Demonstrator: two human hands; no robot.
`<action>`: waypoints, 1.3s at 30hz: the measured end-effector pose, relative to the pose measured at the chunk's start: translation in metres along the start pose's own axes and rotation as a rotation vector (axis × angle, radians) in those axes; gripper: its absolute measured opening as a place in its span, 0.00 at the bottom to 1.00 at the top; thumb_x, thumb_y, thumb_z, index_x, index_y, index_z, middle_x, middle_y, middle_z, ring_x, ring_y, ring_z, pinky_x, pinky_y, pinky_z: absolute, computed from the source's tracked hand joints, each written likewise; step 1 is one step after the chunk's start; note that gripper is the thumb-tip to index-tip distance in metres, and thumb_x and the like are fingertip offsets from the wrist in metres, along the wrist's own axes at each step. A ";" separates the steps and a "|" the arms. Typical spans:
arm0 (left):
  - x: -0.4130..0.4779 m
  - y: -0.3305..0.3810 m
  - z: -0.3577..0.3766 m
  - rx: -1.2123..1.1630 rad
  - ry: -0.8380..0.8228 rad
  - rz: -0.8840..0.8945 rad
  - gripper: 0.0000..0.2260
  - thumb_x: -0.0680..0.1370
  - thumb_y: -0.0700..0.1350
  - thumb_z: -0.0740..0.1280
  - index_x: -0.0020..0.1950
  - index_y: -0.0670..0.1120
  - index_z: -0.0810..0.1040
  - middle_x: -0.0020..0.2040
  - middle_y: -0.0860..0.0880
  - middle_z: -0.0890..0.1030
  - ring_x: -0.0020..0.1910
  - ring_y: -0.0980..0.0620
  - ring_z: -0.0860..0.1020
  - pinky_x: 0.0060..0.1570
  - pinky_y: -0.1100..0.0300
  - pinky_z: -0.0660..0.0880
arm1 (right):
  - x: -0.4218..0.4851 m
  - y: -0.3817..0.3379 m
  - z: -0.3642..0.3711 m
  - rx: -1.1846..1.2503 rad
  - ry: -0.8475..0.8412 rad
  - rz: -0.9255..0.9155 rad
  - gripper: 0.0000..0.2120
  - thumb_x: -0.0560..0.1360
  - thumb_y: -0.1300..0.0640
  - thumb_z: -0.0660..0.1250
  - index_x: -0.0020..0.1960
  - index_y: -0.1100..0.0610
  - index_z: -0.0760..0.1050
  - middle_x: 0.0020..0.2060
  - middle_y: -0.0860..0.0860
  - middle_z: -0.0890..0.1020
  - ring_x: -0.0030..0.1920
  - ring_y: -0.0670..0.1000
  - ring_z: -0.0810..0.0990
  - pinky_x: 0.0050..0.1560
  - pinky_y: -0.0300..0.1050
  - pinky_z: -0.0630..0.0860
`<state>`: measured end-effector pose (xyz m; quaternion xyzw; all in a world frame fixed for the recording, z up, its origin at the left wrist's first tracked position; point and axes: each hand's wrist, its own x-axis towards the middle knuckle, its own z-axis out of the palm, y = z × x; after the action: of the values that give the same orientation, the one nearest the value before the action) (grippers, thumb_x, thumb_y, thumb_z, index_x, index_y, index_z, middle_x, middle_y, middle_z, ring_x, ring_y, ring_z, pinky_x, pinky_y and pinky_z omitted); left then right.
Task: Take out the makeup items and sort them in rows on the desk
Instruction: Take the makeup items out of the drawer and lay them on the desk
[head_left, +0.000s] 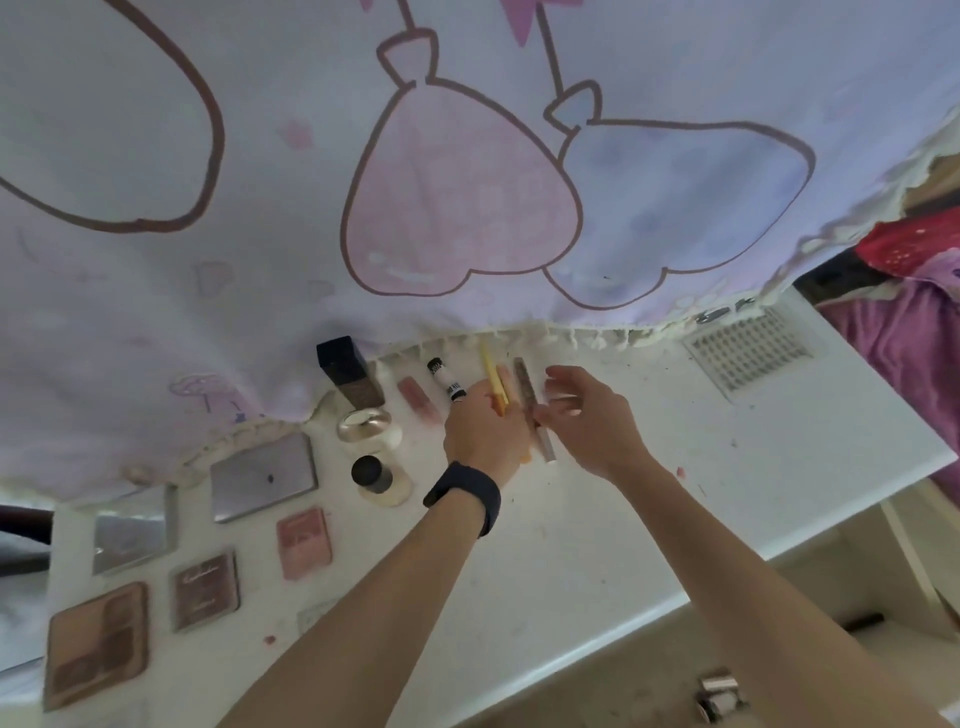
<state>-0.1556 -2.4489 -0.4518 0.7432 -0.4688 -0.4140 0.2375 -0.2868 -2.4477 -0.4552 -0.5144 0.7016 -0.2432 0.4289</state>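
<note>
On the white desk (675, 493), five flat compacts (265, 475), five slim sticks (447, 382).

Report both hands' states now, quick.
Left hand: cannot be told; its fingers are hidden, over the yellow pencil.
Right hand: open, fingertips at the brown tube.

No text could be read. Black lettering was seen on the white tube with a black cap (448, 383), and pale script on the dark brown square compact (205, 590), both too blurred.
</note>
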 end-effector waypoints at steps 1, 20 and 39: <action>-0.004 -0.001 0.000 0.042 0.025 0.031 0.08 0.79 0.46 0.62 0.55 0.52 0.78 0.56 0.48 0.81 0.49 0.47 0.81 0.49 0.54 0.80 | -0.002 0.001 0.000 -0.036 0.015 -0.012 0.23 0.76 0.52 0.72 0.70 0.50 0.73 0.58 0.45 0.81 0.54 0.45 0.80 0.60 0.38 0.74; -0.019 -0.022 -0.012 0.638 0.158 0.290 0.16 0.81 0.50 0.61 0.67 0.47 0.73 0.74 0.42 0.67 0.78 0.40 0.54 0.68 0.48 0.68 | -0.022 0.019 0.024 -0.355 0.024 -0.278 0.19 0.82 0.45 0.61 0.71 0.46 0.75 0.68 0.43 0.76 0.67 0.48 0.69 0.65 0.37 0.63; -0.052 -0.007 -0.012 0.531 -0.071 -0.122 0.06 0.80 0.45 0.63 0.52 0.42 0.75 0.47 0.45 0.78 0.45 0.43 0.77 0.40 0.56 0.70 | -0.082 0.041 0.016 -0.129 0.042 -0.163 0.22 0.79 0.54 0.67 0.73 0.49 0.72 0.72 0.43 0.72 0.71 0.47 0.68 0.70 0.37 0.59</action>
<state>-0.1536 -2.3995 -0.4304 0.7913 -0.5234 -0.3161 -0.0078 -0.2859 -2.3556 -0.4664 -0.5911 0.6804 -0.2423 0.3591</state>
